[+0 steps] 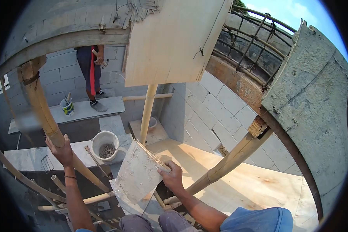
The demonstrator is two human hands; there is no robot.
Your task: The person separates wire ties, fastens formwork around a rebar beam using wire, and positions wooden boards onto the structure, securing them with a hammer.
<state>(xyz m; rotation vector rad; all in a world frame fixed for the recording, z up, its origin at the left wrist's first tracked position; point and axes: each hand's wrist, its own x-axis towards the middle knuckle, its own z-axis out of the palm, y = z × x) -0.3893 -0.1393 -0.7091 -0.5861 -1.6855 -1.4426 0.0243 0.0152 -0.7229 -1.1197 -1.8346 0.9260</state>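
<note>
My left hand (pixel 61 151) is wrapped round a thick upright bamboo pole (pixel 46 116) at the left. In my right hand (pixel 171 177) is the right edge of a rough, plaster-stained plywood piece (pixel 137 172), held tilted above my knees. Its upper edge is splintered. Just behind it stands a white bucket (pixel 104 146) with nails inside. A hammer (pixel 96 160) lies to the left of the bucket, on the plank. The fingertips of my left hand are partly hidden by the pole.
A co-worker (pixel 89 73) stands on a far plank (pixel 81 110), holding a hammer, beside a small bucket (pixel 67 106). Plywood (pixel 174 42) hangs overhead. Bamboo props (pixel 228 164) rise in front and at right. Steel bars (pixel 259 42) and a concrete-covered board (pixel 313 85) are at upper right.
</note>
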